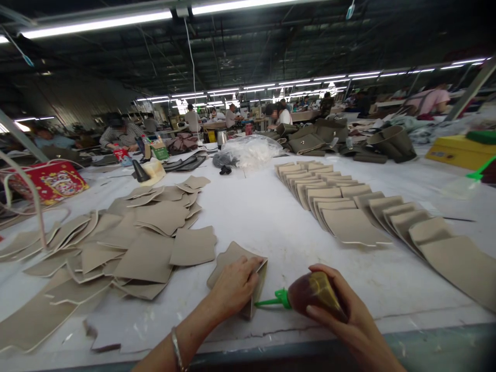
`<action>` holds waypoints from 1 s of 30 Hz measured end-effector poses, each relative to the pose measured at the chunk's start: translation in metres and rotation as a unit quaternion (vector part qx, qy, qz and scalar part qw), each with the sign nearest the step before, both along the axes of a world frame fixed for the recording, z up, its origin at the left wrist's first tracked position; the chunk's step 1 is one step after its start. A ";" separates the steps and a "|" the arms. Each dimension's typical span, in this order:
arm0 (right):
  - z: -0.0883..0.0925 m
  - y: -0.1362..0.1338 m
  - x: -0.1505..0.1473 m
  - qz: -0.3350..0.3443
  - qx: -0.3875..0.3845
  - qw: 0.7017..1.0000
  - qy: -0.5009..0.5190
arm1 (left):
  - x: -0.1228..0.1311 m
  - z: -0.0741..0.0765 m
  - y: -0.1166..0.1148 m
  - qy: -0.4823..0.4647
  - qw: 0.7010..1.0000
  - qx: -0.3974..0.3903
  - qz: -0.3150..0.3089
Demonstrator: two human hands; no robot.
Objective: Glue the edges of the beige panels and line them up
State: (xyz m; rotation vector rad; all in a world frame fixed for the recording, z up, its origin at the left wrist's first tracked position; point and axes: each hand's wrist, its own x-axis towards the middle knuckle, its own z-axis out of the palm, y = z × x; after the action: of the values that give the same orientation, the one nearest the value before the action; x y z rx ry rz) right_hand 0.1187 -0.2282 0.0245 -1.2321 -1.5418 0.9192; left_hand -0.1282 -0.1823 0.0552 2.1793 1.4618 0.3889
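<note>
**A:** What takes the most room here?

**B:** The white bench (271, 217); it fills nearly the whole view. On its left side lies a loose heap of beige pieces (127, 243), thrown one over another. On its right side there is a row of pieces (349, 206), overlapped neatly like tiles, I think so that each one can be lifted alone.

**A:** And in front of the person?

**B:** One folded piece (228, 257) lies near the front edge, apart from both groups. The left hand (234, 289) rests on top of it.

**A:** How is its grip?

**B:** It is not closed around anything. The fingers are a little bent and press down on the piece, which probably keeps the fold flat and stops it from sliding.

**A:** And the right hand (344, 315)?

**B:** Its grip is wrapped firmly round a brown bottle (313, 294), held almost horizontal. The green nozzle (273, 300) points left to the edge of the folded piece, just beside the left fingers. Whether the tip really touches it I cannot tell; the picture is soft there.

**A:** Anything smaller?

**B:** A thin bracelet (176, 349) on the left wrist.
</note>
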 end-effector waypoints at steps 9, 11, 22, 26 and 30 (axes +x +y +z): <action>0.000 -0.011 -0.011 -0.011 -0.022 0.998 0.056 | -0.002 -0.004 -0.003 -0.012 1.000 0.006 0.009; -0.001 -0.012 -0.011 -0.030 -0.016 0.998 0.044 | -0.002 -0.003 -0.003 -0.011 1.000 0.005 0.012; -0.004 0.005 0.003 -0.040 0.018 0.999 -0.011 | 0.000 -0.003 -0.003 -0.011 1.000 0.002 0.008; -0.001 0.017 0.006 -0.071 0.060 0.995 -0.030 | 0.001 -0.003 -0.001 -0.003 1.000 0.001 0.006; -0.002 0.012 0.003 -0.032 0.034 0.999 -0.017 | 0.001 -0.003 0.000 -0.002 1.000 -0.009 0.007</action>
State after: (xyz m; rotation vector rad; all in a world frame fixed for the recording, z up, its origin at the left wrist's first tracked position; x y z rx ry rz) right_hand 0.1222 -0.2165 0.0222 -1.2472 -1.5385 0.8009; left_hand -0.1273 -0.1825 0.0519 2.1534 1.4739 0.3831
